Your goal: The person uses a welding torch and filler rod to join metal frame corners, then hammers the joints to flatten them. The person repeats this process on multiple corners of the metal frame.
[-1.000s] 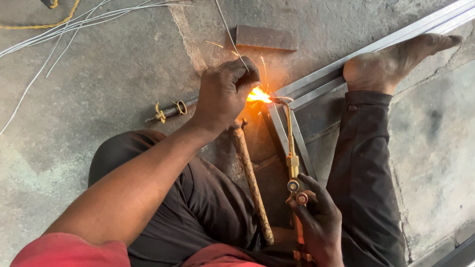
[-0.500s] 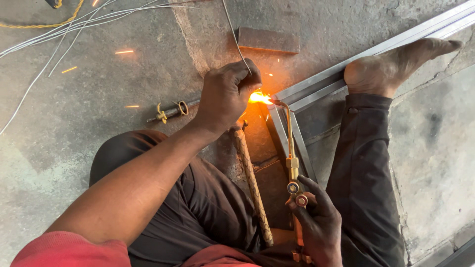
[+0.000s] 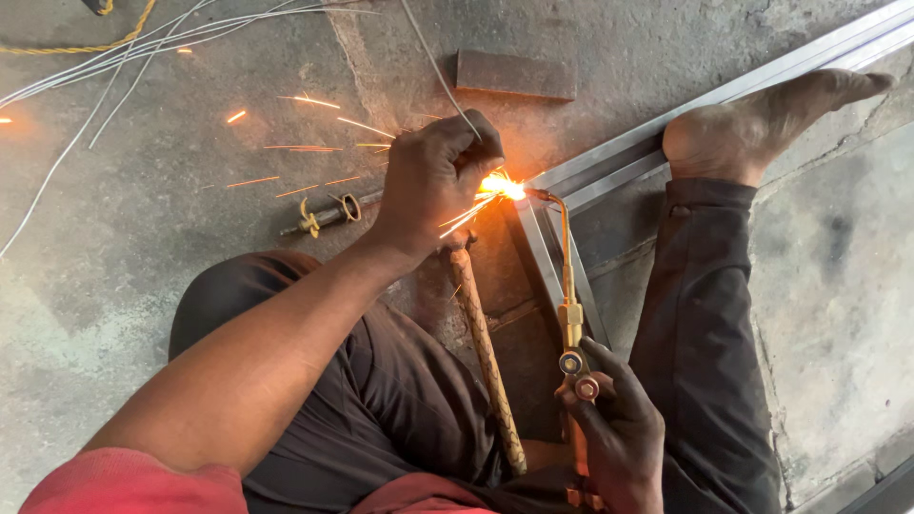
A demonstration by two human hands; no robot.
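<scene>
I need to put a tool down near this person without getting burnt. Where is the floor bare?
Bare concrete floor lies right of the right leg. Crowded: sparks, wires and flame around the left hand; the right hand holds the torch.

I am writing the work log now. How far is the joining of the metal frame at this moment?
Done: the metal frame bars lie together at the corner, pinned by a bare foot. In hand: the right hand aims the brass torch, flame throwing sparks, while the left hand feeds a thin wire rod. Left: cannot tell; glare hides the joint.
</scene>
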